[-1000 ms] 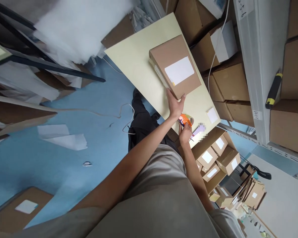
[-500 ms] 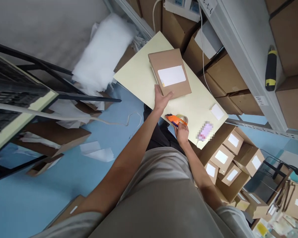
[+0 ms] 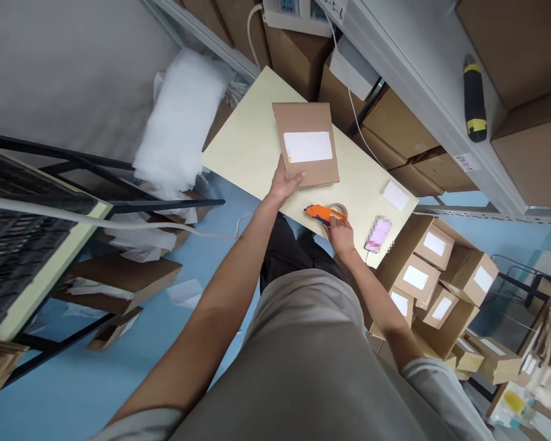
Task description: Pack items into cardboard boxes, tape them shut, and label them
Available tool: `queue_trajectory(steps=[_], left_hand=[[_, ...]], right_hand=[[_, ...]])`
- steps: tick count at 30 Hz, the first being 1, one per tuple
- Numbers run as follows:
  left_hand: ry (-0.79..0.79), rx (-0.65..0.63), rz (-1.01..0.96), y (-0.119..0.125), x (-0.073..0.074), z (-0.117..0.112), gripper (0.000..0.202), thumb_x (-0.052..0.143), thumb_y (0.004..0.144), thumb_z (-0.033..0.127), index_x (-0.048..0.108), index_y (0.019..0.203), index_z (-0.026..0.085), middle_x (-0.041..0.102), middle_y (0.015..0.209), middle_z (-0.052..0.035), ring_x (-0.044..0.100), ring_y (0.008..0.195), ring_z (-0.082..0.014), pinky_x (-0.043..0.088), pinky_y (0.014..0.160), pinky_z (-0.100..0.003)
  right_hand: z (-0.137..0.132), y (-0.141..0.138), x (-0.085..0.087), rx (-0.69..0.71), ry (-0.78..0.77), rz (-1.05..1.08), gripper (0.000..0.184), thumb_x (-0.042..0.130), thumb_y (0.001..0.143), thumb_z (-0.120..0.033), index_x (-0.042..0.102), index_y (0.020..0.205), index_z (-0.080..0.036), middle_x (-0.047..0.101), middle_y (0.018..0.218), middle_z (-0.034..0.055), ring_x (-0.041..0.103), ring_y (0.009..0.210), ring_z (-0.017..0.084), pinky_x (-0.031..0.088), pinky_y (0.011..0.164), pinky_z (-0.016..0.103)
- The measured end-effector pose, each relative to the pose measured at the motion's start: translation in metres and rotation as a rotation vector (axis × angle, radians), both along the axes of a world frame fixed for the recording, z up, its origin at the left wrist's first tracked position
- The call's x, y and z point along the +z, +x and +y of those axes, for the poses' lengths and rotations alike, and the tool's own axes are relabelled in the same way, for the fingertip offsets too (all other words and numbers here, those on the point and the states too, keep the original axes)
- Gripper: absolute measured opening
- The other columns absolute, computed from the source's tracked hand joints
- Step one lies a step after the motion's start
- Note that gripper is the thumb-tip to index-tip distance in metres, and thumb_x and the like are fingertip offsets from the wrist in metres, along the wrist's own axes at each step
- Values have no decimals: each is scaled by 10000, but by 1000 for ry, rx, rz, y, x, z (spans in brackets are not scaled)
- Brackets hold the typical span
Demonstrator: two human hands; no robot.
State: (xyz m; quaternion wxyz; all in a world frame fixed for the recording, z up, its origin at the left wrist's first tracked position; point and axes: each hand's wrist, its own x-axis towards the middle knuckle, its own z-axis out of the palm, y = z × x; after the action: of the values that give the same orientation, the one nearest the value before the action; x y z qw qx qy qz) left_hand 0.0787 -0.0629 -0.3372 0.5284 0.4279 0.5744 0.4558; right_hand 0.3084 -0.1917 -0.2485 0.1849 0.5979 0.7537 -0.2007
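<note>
Head view, tape dispenser [image 3: 320,212] crosswise, pointing left

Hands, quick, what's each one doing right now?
Left hand: closed on the near corner of the box.
Right hand: closed on the orange tape dispenser.

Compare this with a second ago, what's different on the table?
The box has turned clockwise, seen from above, and now lies aslant to the table. The orange tape dispenser has moved farther from the left hand. Unchanged: left hand on the box, right hand holding the dispenser, white slip on the table.
</note>
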Motion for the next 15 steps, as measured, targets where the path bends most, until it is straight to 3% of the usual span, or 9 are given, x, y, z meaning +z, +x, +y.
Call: queue_trajectory(steps=[3,9,12,15], left_hand=[[-23,-6,29,2,-1,0,989,894,886,566,428,1680,203,628,1666,-211,616,1569,-376,483,1353,-558],[-31,-56,29,2,1,0,995,848,935,528,354,1737,209,582,1720,-201,601,1588,-346,474,1369,-523],[-69,-84,40,0,8,3,974,842,933,477,360,1739,218,592,1720,-188,599,1592,-345,467,1376,-538],[-116,-140,42,-7,18,6,969,845,906,422,385,1727,190,607,1707,-197,599,1591,-343,462,1377,-540]], right_hand=[[-1,28,12,-23,-46,-64,417,527,1209,-454,687,1400,-120,841,1208,229,804,1157,330,607,1074,411],[16,119,42,-161,-93,-254,466,493,1197,-475,665,1442,-118,816,1254,241,803,1212,375,633,1004,436],[47,126,46,-165,-87,-285,517,464,1202,-474,633,1501,-88,800,1314,257,775,1294,391,613,1056,444],[82,108,41,-193,-100,-276,525,441,1212,-443,603,1553,-78,808,1322,250,784,1286,374,602,1085,430]])
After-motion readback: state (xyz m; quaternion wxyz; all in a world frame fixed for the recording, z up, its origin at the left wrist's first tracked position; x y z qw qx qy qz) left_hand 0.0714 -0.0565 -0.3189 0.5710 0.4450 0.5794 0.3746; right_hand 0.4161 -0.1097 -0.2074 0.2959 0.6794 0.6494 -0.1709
